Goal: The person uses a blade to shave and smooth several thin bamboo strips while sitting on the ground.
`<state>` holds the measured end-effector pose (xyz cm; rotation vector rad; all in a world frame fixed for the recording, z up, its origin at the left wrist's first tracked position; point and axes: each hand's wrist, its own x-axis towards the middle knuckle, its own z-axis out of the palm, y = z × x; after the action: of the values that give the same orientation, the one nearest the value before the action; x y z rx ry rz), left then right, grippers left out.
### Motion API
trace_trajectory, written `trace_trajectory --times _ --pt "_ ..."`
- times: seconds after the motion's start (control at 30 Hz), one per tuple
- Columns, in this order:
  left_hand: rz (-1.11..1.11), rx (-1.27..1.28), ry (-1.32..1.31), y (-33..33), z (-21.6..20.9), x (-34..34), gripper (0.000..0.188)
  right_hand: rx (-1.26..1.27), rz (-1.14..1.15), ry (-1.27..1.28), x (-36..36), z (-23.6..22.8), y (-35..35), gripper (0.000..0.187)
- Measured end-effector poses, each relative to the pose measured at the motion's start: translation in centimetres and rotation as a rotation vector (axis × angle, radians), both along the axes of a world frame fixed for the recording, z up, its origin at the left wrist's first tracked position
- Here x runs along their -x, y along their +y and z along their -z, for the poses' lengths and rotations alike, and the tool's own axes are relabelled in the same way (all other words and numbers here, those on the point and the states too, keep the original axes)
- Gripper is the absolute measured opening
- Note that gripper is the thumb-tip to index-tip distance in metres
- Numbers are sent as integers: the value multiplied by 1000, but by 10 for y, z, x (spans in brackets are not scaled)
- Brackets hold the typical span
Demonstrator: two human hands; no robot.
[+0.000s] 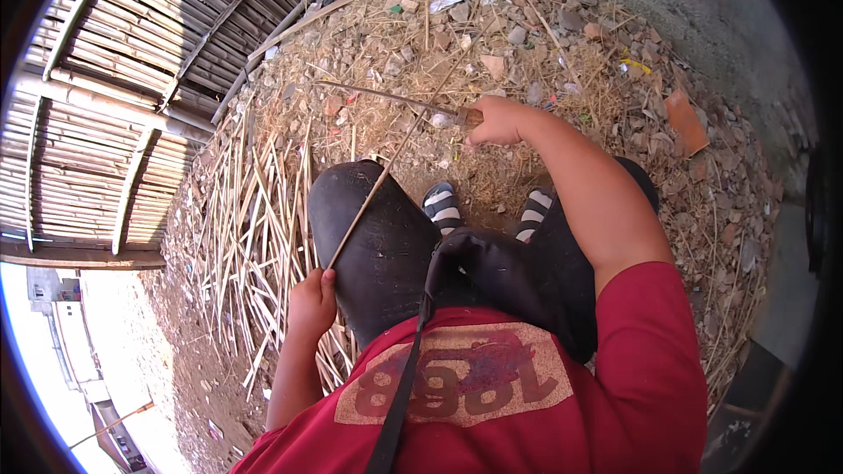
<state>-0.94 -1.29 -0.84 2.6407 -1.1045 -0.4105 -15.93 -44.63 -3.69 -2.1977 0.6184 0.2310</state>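
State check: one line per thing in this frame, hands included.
left hand: closed on the near end of the bamboo strip
bamboo strip: held, slanting up over the left knee
right hand: gripping the knife handle
knife: held level, blade pointing left
bamboo pile: loose on the ground, at the person's left

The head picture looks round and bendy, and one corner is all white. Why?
In the head view, the fisheye lens curves the bamboo wall toward the rim, with black corners outside the circle. Hard sun washes out the lower-left corner, while the left hand, thin bamboo strip, right hand and long blade stay sharp.
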Motion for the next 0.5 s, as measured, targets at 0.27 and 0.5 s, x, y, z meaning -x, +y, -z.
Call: trace_trajectory --times 0.27,0.5 --pt "4 -14 25 0 5 -5 43 73 -51 -50 1 17 -4 34" --pt "-41 -62 -88 -4 -2 4 43 169 -93 -90 -10 -1 20 34"
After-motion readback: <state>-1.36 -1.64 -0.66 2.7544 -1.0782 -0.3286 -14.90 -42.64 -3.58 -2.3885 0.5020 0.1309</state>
